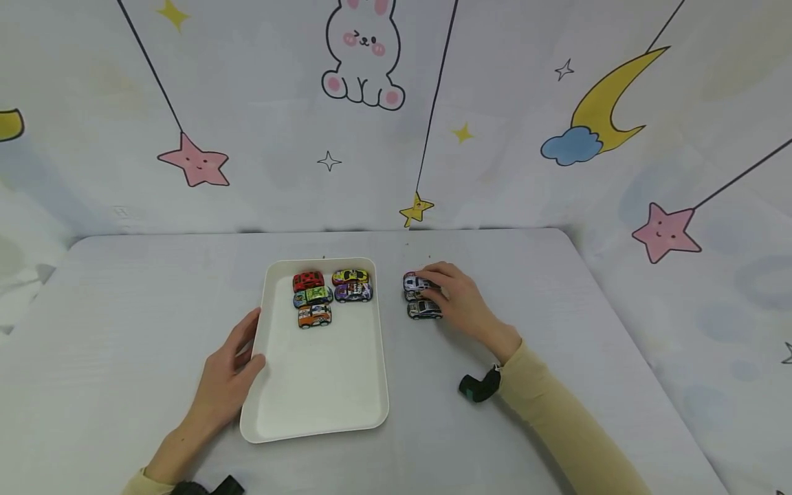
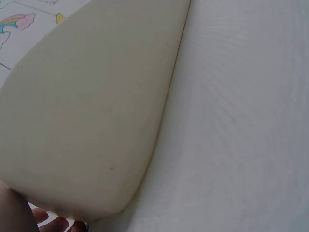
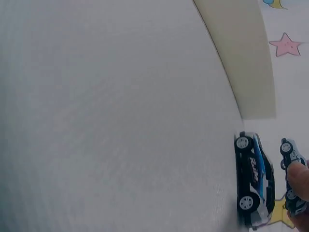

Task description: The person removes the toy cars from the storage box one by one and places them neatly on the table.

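Observation:
My right hand [image 1: 460,299] pinches a small white toy car [image 1: 416,282] between thumb and fingers, right of the tray. In the right wrist view this pinched car [image 3: 289,150] appears raised over the table, partly covered by the thumb [image 3: 298,180]. A black-and-silver toy car [image 1: 423,310] stands just below it in the head view; its wheels and blue-and-white side show in the right wrist view. My left hand [image 1: 225,375] holds the left side of the white tray [image 1: 318,385], thumb over the rim and fingers against the outside.
Inside the tray's far end stand a red car [image 1: 307,280], a green-and-blue car [image 1: 313,296], an orange car [image 1: 315,316], a yellow car [image 1: 350,276] and a purple car [image 1: 353,293]. A white cloth [image 1: 482,440] covers the table, with a cartoon-printed backdrop [image 1: 266,137] behind it.

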The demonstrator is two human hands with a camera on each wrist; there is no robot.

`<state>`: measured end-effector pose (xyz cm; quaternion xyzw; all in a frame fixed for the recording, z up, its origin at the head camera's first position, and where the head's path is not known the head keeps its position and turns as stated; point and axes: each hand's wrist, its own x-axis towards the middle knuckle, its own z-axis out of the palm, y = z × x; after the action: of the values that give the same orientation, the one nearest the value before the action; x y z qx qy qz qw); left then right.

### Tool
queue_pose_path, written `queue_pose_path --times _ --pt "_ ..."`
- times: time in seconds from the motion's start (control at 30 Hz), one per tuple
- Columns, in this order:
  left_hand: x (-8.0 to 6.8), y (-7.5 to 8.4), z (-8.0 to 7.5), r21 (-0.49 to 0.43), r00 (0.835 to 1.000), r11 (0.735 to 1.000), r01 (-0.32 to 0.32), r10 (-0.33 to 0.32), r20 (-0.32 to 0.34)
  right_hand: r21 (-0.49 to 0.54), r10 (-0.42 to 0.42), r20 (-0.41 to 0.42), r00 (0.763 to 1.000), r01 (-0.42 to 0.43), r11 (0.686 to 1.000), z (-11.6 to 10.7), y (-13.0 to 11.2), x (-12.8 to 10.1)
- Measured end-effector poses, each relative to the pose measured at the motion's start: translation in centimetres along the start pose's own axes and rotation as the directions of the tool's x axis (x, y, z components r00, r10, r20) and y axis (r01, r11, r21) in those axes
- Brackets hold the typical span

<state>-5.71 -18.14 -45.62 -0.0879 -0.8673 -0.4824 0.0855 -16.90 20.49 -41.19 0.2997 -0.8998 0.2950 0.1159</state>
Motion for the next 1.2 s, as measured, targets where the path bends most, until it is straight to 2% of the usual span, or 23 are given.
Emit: queue_pose_path --times 0.5,0.67,0.97,1.2 --pt "0.0 0.0 0.1 0.003 1.000 1.000 0.005 -0.005 -0.002 -0.005 0.061 -0.076 0.995 -0.062 0.998 -1.4 3.8 -0.9" --pt "0.0 0.0 0.0 0.005 1.000 1.000 0.008 -0.008 0.000 -0.008 0.075 -0.093 0.993 -0.076 0.997 -1.5 4.3 -1.2" --pt "-0.1 0.1 0.0 0.008 1.000 1.000 0.009 -0.009 0.008 0.007 0.171 -0.092 0.981 -0.171 0.985 -1.3 5.5 -1.9" --pt "0.0 0.1 -0.1 0.003 1.000 1.000 0.007 -0.007 0.005 0.022 0.186 -0.097 0.978 -0.185 0.982 -1.1 6.1 -2.2"
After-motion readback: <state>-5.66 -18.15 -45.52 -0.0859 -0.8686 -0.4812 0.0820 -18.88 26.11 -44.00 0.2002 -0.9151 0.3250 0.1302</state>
